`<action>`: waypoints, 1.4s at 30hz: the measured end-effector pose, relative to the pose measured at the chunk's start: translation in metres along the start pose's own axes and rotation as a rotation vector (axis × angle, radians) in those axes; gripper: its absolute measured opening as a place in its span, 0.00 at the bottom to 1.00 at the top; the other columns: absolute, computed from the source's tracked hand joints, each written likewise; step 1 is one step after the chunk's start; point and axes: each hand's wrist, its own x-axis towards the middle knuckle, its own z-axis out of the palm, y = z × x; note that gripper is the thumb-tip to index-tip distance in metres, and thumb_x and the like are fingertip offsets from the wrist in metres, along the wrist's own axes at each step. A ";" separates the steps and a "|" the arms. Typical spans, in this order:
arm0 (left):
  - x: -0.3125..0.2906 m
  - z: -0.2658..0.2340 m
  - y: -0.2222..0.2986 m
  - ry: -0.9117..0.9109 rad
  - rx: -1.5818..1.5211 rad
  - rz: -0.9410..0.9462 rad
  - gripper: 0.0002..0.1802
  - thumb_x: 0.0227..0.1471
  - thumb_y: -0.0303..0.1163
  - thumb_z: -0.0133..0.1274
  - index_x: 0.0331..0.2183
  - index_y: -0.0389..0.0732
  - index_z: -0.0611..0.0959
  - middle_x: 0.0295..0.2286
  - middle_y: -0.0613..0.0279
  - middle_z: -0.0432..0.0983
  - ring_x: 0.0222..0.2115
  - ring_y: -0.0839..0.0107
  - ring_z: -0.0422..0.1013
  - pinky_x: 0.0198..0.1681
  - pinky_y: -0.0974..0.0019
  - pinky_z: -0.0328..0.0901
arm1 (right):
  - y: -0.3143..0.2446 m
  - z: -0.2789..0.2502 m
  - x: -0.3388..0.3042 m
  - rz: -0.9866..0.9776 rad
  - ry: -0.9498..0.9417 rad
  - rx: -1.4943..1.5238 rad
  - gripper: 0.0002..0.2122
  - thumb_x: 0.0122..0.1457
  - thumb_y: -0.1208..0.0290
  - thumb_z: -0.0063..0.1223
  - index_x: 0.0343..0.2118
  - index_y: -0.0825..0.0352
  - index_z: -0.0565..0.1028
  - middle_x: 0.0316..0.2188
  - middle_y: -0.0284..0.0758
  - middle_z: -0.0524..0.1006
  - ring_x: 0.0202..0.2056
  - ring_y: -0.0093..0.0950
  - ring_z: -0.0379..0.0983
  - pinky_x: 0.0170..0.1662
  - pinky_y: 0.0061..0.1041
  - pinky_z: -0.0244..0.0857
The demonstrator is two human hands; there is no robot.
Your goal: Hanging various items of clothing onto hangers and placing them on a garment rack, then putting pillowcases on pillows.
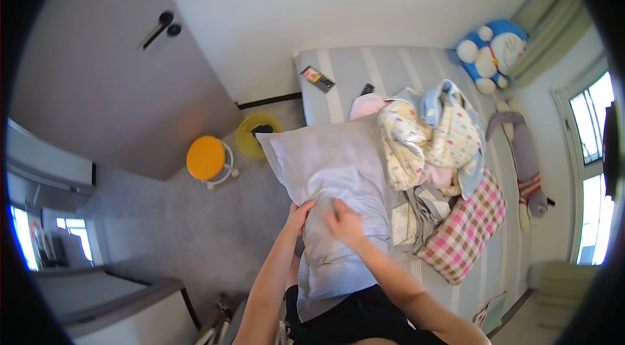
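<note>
Over my lap lies the pillow (pixel 335 162), long axis running away from me, its right side overlapping the bed (pixel 397 61) in view. Left hand (pixel 298 218) pinches the pillow's left edge, thumb on top, other fingers partly hidden. Right hand (pixel 346 222) is over the middle, just beside the left; fingers curled but blurred, so I cannot tell whether they grip cloth. Larger puffed part lies ahead of both; left is nearer the free edge.

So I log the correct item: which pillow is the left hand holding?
The plain grey rectangular fabric pillow: the left hand grips its edge. The pink-and-brown checked fabric pillow lies on the striped grey bed, untouched.
</note>
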 end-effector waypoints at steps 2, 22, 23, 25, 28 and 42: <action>-0.014 0.016 0.029 -0.064 0.127 -0.008 0.29 0.45 0.32 0.57 0.49 0.36 0.67 0.41 0.56 0.71 0.41 0.69 0.68 0.41 0.65 0.66 | -0.057 -0.044 -0.030 0.037 0.077 -0.112 0.35 0.49 0.54 0.51 0.56 0.68 0.55 0.55 0.45 0.61 0.48 0.47 0.65 0.47 0.40 0.62; -0.079 0.273 -0.179 -1.303 1.288 0.577 0.30 0.47 0.27 0.48 0.53 0.39 0.63 0.46 0.42 0.65 0.48 0.49 0.63 0.50 0.55 0.58 | 0.203 0.004 -0.234 0.964 1.154 1.299 0.30 0.53 0.64 0.50 0.58 0.68 0.55 0.47 0.44 0.69 0.46 0.33 0.66 0.50 0.26 0.59; -0.054 0.259 -0.189 -1.184 1.322 0.636 0.30 0.46 0.26 0.48 0.53 0.39 0.63 0.50 0.44 0.62 0.52 0.51 0.59 0.55 0.57 0.54 | 0.220 0.030 -0.235 0.983 1.175 1.298 0.30 0.53 0.64 0.50 0.58 0.68 0.55 0.47 0.44 0.69 0.46 0.33 0.66 0.50 0.26 0.59; 0.002 0.225 -0.205 -0.882 1.466 0.728 0.30 0.45 0.26 0.51 0.52 0.37 0.64 0.51 0.47 0.62 0.54 0.54 0.55 0.57 0.57 0.50 | 0.243 0.074 -0.243 1.310 0.932 1.047 0.31 0.53 0.57 0.52 0.56 0.69 0.56 0.47 0.45 0.69 0.47 0.33 0.66 0.51 0.26 0.58; 0.082 0.190 -0.199 -0.473 1.622 0.880 0.44 0.40 0.35 0.60 0.55 0.31 0.57 0.54 0.42 0.55 0.55 0.49 0.52 0.59 0.56 0.47 | 0.246 0.104 -0.231 1.152 0.969 0.956 0.40 0.47 0.51 0.57 0.56 0.75 0.54 0.50 0.52 0.64 0.52 0.41 0.62 0.54 0.31 0.55; -0.044 0.321 -0.199 -0.998 0.911 0.280 0.21 0.45 0.25 0.56 0.42 0.29 0.73 0.39 0.55 0.73 0.39 0.70 0.69 0.43 0.69 0.62 | 0.201 -0.005 -0.260 1.671 1.617 0.202 0.12 0.41 0.68 0.58 0.28 0.65 0.68 0.26 0.39 0.69 0.33 0.43 0.65 0.37 0.40 0.56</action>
